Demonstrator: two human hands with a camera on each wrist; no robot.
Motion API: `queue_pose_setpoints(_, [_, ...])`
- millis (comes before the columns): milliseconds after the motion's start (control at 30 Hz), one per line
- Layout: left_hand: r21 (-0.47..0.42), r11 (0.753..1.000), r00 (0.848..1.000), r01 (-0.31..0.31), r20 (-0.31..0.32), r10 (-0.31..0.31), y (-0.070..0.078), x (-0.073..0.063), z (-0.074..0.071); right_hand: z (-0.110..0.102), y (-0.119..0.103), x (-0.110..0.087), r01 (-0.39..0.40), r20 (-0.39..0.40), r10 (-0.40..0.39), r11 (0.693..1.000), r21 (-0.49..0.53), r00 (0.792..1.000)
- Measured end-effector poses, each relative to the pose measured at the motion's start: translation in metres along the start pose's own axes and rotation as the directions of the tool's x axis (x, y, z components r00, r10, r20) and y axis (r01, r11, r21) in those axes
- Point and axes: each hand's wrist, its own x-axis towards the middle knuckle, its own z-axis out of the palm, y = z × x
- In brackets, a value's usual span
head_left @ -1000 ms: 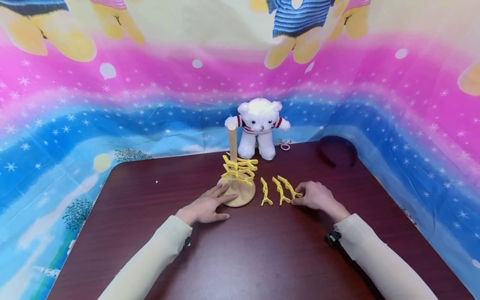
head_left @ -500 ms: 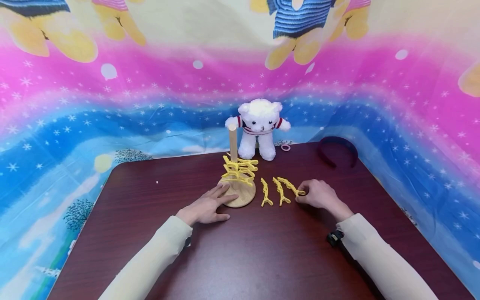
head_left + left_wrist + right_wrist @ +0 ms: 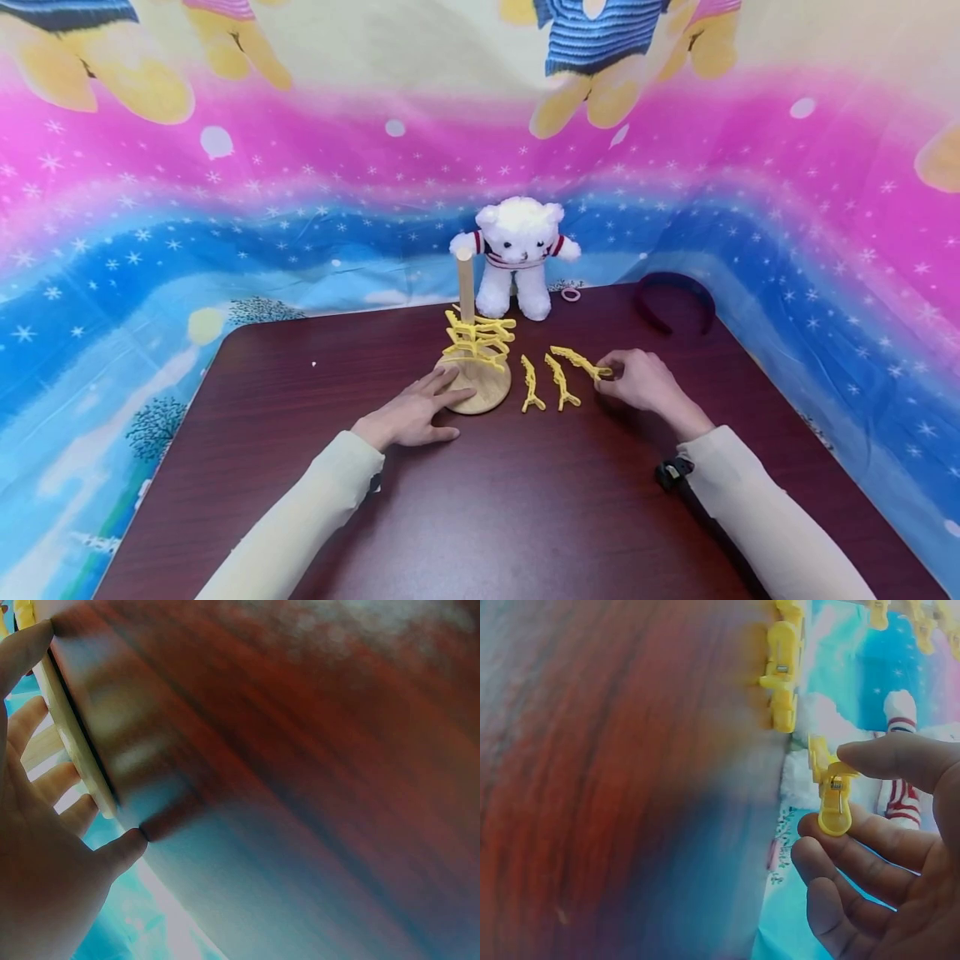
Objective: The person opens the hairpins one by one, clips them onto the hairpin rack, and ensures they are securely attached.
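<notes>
My right hand [image 3: 641, 382] pinches the forked end of a yellow hair clip [image 3: 573, 358] between thumb and fingers, and the right wrist view shows that clip [image 3: 835, 799] with its metal spring. Two more yellow hair clips lie side by side to its left, a nearer one [image 3: 562, 385] and a farther one [image 3: 530, 385]. My left hand [image 3: 405, 412] rests with straight fingers on the round wooden base [image 3: 491, 392] of a stand. Several yellow clips [image 3: 480, 340] are fastened round the stand's upright post [image 3: 466, 287]. In the left wrist view the fingers touch the base's rim [image 3: 82, 754].
A white teddy bear [image 3: 519, 242] in a striped top stands behind the post. Beside it lies a small pink ring [image 3: 571, 294]. A dark headband [image 3: 675, 302] is at the back right of the brown table [image 3: 487, 517]. Printed cloth [image 3: 337, 192] hangs around the table's edges.
My right hand has drawn the rightmost clip up off its place, away from the other two, slightly right and farther back. The left hand and the stand have stayed put.
</notes>
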Motion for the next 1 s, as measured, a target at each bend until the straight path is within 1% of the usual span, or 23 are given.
queue_pose_setpoints(167, [0.001,1.000,1.000,-0.006,-0.002,0.006,-0.001,0.000,0.001,-0.004,-0.005,0.001,0.034,-0.050,-0.033,0.999,0.013,0.998])
queue_pose_setpoints(433, [0.003,1.000,1.000,0.001,0.006,-0.001,-0.001,0.001,0.001,-0.013,-0.014,0.001,0.064,-0.092,-0.060,0.997,0.047,0.994])
queue_pose_setpoints(633, [-0.004,1.000,1.000,0.011,0.011,-0.011,-0.001,0.001,0.001,-0.020,-0.023,0.001,0.105,-0.129,-0.094,0.991,0.081,0.987])
queue_pose_setpoints(1000, [-0.005,1.000,1.000,0.015,0.010,-0.015,0.000,0.000,0.001,-0.033,-0.045,0.005,0.141,-0.146,-0.120,0.980,0.140,0.982])
